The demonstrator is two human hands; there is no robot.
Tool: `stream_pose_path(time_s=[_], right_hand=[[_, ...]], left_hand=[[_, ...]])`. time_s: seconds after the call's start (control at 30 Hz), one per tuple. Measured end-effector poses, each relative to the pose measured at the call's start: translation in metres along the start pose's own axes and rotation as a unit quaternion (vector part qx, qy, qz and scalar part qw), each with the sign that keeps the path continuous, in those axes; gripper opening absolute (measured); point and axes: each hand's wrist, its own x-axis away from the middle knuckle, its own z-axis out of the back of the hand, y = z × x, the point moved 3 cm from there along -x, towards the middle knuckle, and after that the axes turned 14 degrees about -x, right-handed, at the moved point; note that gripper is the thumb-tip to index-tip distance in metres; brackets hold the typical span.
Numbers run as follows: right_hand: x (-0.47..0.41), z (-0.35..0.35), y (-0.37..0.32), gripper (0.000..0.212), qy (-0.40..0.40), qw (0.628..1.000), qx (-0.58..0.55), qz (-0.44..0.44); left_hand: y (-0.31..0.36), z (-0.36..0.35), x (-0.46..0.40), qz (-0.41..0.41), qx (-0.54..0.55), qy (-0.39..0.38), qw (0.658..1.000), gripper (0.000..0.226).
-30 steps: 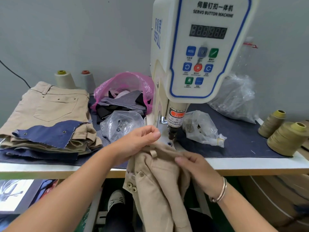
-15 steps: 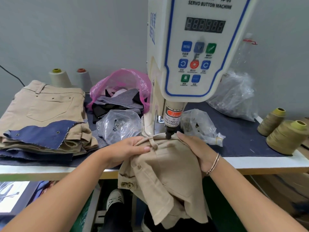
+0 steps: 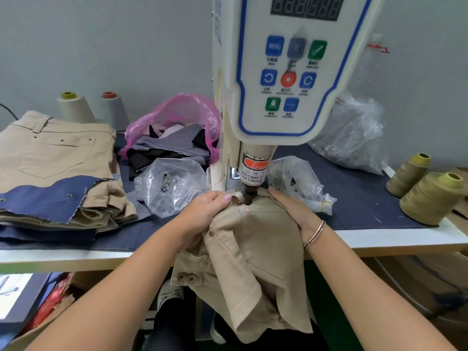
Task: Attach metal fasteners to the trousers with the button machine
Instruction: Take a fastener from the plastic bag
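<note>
**Trousers held under the punch, both hands on the cloth**

Your beige trousers [image 3: 255,239] sit bunched under the punch [image 3: 247,197] of the button machine [image 3: 283,72], the rest hanging off the front edge of the surface [image 3: 63,254]. A red laser dot [image 3: 247,210] shows on the fabric just in front of the punch.

Your left hand [image 3: 202,214] is just left of the punch, fingers curled, gripping a fold of the waistband; fingertips almost at the punch. Forearm comes in from lower left.

Your right hand [image 3: 293,209] is just right of the punch, fingers fairly straight, laid flat, pressing the cloth down. Bangle [image 3: 314,234] on that wrist; forearm comes in from lower right.

Left of the punch: clear bag of fasteners [image 3: 172,186], and farther left a stack of trousers [image 3: 55,158]. Behind the clear bag, a pink bag [image 3: 177,115] of scraps. Right of the punch: another clear bag [image 3: 298,181], thread cones [image 3: 428,196] well apart.
</note>
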Motion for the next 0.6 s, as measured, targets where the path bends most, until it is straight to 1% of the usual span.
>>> stream_pose_path(time_s=[0.07,0.17,0.23,0.33,0.47,0.5,0.6], right_hand=[[-0.0018,0.0014,-0.0001,0.047,-0.004,1.0,0.0,0.006],[-0.0043,0.0046,0.0016,0.077,0.006,1.0,0.014,0.0],[-0.005,0.006,0.0024,0.087,0.008,1.0,0.017,-0.008],[-0.0045,0.0061,0.002,0.089,0.005,1.0,0.012,-0.007],[-0.0018,0.0036,0.0013,0.071,-0.013,1.0,-0.004,-0.014],[-0.0013,0.0032,0.0011,0.07,-0.013,1.0,-0.004,-0.015],[0.0018,0.0022,0.0004,0.076,0.005,1.0,0.019,-0.013]], left_hand=[[0.0001,-0.0008,0.0002,-0.004,-0.005,0.006,1.0,0.023],[-0.0007,-0.0007,0.0007,-0.006,0.001,0.009,1.0,0.023],[-0.0009,-0.0007,0.001,-0.004,0.01,0.005,1.0,0.023],[-0.0013,-0.001,0.0012,0.001,0.011,0.002,1.0,0.024],[-0.0009,-0.0008,0.0016,0.004,0.018,0.003,1.0,0.022],[-0.0008,-0.0009,0.002,0.005,0.019,0.004,1.0,0.022],[-0.0007,-0.0009,0.0036,0.007,0.012,0.007,1.0,0.024]])
